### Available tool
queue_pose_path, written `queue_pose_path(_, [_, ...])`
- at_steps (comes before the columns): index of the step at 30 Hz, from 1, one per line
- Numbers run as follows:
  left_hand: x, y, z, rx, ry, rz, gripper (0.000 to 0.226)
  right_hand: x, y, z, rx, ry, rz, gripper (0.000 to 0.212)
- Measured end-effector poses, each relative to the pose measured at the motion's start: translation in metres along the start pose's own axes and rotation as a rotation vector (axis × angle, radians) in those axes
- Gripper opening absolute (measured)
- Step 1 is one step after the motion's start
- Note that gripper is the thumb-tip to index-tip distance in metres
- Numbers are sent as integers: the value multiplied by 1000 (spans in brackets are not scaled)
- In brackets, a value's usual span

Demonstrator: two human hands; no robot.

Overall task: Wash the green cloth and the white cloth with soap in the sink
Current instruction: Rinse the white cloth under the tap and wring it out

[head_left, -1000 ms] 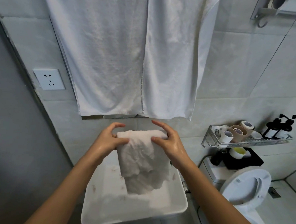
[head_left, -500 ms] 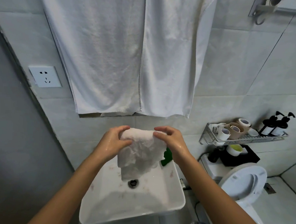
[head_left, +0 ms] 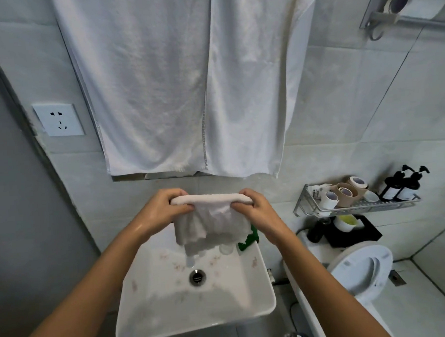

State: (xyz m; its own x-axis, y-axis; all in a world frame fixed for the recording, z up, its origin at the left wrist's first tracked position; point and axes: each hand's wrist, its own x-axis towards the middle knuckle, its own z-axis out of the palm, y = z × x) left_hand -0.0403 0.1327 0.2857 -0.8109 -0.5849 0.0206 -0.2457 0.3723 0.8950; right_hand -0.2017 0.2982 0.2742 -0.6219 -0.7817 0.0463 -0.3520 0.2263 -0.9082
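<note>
Above the back of the white sink (head_left: 152, 324) I hold the wet white cloth (head_left: 211, 225) stretched between both hands. My left hand (head_left: 161, 210) grips its left end and my right hand (head_left: 254, 210) grips its right end, fingers curled round the rolled top edge. The rest of the cloth hangs down in folds over the basin. The green cloth (head_left: 248, 240) lies at the sink's back right corner, mostly hidden behind the white cloth and my right wrist. The drain (head_left: 197, 277) sits uncovered in the basin.
A large white towel (head_left: 180, 80) hangs on the wall above the sink. A wall socket (head_left: 58, 119) is at the left. At the right are a wire shelf (head_left: 357, 205) with cups and pump bottles and a toilet (head_left: 361, 272).
The cloth went from hanging long and flat to being gathered and pulled taut between my hands, which moved apart. The drain and the green cloth came into view.
</note>
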Motion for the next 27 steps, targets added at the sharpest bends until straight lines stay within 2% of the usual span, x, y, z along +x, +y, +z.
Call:
queue_pose_path(3, [-1,-5,8,-168,-1,-61,6,-4,9,-1,140,-16,69,9])
queue_pose_path(5, [0,-11,18,-299,24,-156,15,-8,18,1,210,20,105,9])
queue_pose_path(7, [-1,-19,30,-480,-10,-291,25,-14,25,0,373,68,214,8])
queue_pose_path(9, [-6,-26,42,-612,-101,-371,27,-22,32,-2,591,47,369,12])
queue_pose_path(12, [-10,-38,64,-627,-185,-400,28,-37,53,-11,750,-63,556,19])
queue_pose_path(15, [-9,-48,89,-613,-146,-455,25,-47,77,-18,820,-66,653,29])
queue_pose_path(18, [-8,-59,122,-436,-136,-391,20,-51,109,-24,580,48,551,18])
queue_pose_path(21, [-7,-68,163,-302,-157,-283,19,-50,139,-33,251,65,437,21])
queue_pose_path(25, [6,-83,218,-208,-126,-243,13,-40,198,-51,191,45,452,11])
queue_pose_path(27, [20,-90,242,-250,-89,-342,12,-31,231,-61,175,43,487,20])
